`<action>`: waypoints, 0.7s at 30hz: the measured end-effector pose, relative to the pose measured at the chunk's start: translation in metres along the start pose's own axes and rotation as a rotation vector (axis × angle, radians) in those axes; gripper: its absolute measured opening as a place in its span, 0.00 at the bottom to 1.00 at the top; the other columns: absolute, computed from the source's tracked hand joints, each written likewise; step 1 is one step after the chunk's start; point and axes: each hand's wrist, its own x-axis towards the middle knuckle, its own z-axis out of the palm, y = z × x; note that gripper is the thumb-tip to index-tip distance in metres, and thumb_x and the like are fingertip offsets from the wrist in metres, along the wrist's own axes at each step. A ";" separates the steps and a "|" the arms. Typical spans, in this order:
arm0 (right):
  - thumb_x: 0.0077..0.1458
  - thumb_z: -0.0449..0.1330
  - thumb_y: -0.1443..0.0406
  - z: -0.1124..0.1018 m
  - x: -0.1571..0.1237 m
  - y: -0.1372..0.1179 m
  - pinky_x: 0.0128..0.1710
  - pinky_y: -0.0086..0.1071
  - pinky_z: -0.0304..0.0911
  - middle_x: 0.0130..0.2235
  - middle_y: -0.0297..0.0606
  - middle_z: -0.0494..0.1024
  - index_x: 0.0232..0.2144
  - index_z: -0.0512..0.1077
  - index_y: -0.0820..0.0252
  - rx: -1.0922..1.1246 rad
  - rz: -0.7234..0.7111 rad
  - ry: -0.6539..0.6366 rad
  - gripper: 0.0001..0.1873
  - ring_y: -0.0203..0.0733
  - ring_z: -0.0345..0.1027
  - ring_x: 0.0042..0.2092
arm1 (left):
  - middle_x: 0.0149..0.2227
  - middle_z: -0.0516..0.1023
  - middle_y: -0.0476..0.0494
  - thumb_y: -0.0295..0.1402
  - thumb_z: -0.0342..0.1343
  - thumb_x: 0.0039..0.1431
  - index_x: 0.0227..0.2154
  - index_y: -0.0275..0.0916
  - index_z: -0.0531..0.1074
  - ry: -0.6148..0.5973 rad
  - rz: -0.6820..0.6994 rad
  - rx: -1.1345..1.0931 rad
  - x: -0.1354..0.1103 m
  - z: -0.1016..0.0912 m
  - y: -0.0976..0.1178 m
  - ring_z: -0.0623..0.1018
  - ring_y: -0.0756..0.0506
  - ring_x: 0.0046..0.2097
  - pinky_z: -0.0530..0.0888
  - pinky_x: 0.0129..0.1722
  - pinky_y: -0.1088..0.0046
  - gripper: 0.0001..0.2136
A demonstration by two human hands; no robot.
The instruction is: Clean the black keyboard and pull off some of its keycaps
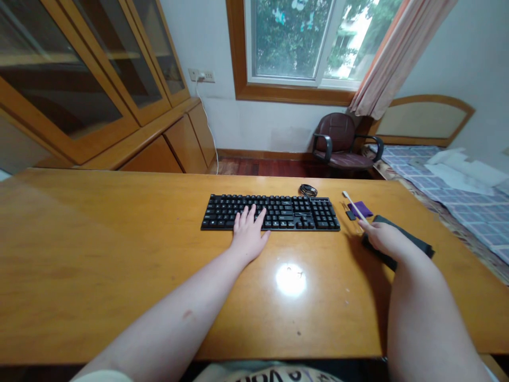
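A black keyboard (pixel 278 214) lies flat on the wooden desk. My left hand (pixel 249 233) rests on its lower left part, fingers spread over the keys. Off the keyboard's right end, my right hand (pixel 379 236) is closed around the handle of a slim white toothbrush (pixel 355 205), whose head points up and away to the left. Under and beside that hand lies a flat black item (pixel 413 240), partly hidden by it. A purple cloth (pixel 362 209) and a small black piece (pixel 350 215) lie just beyond the hand, near the brush.
A coiled black cable (pixel 308 190) sits behind the keyboard on the desk (pixel 119 265). Past the desk's far edge stand a maroon armchair (pixel 338 138) and a bed (pixel 457 180) on the right. Glass-door cabinets (pixel 99 69) line the left side.
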 end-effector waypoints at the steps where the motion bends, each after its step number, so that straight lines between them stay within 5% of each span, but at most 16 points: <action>1: 0.55 0.44 0.48 0.002 0.001 -0.002 0.27 0.32 0.57 0.18 0.42 0.69 0.16 0.67 0.60 -0.014 0.009 -0.045 0.28 0.43 0.65 0.24 | 0.64 0.49 0.42 0.45 0.48 0.56 0.61 0.46 0.50 -0.004 -0.003 0.001 0.000 0.000 0.000 0.48 0.36 0.64 0.46 0.61 0.55 0.30; 3: 0.55 0.45 0.50 0.003 0.003 -0.006 0.29 0.32 0.58 0.19 0.43 0.71 0.17 0.68 0.60 -0.029 0.038 -0.127 0.27 0.44 0.67 0.27 | 0.64 0.48 0.42 0.45 0.48 0.56 0.61 0.46 0.49 -0.008 -0.005 0.001 0.000 -0.001 0.000 0.48 0.36 0.64 0.46 0.61 0.54 0.30; 8: 0.58 0.42 0.55 0.004 0.006 -0.015 0.31 0.31 0.57 0.24 0.44 0.74 0.22 0.72 0.62 0.016 0.039 -0.048 0.26 0.44 0.69 0.30 | 0.64 0.48 0.41 0.45 0.48 0.56 0.61 0.46 0.50 0.001 0.005 0.003 0.001 0.001 -0.001 0.48 0.37 0.64 0.47 0.61 0.54 0.30; 16: 0.56 0.49 0.60 0.017 0.006 -0.028 0.30 0.29 0.58 0.31 0.44 0.77 0.51 0.66 0.64 0.072 -0.022 0.076 0.22 0.43 0.70 0.32 | 0.64 0.49 0.41 0.45 0.48 0.56 0.61 0.47 0.50 0.013 0.004 -0.004 0.001 0.001 -0.001 0.49 0.37 0.64 0.46 0.61 0.55 0.30; 21: 0.51 0.54 0.63 0.019 0.003 -0.031 0.29 0.29 0.58 0.30 0.44 0.77 0.45 0.71 0.63 -0.009 -0.078 -0.007 0.19 0.43 0.70 0.31 | 0.64 0.49 0.41 0.45 0.49 0.55 0.60 0.47 0.51 0.009 0.000 -0.006 0.001 0.001 0.000 0.48 0.38 0.64 0.46 0.61 0.55 0.30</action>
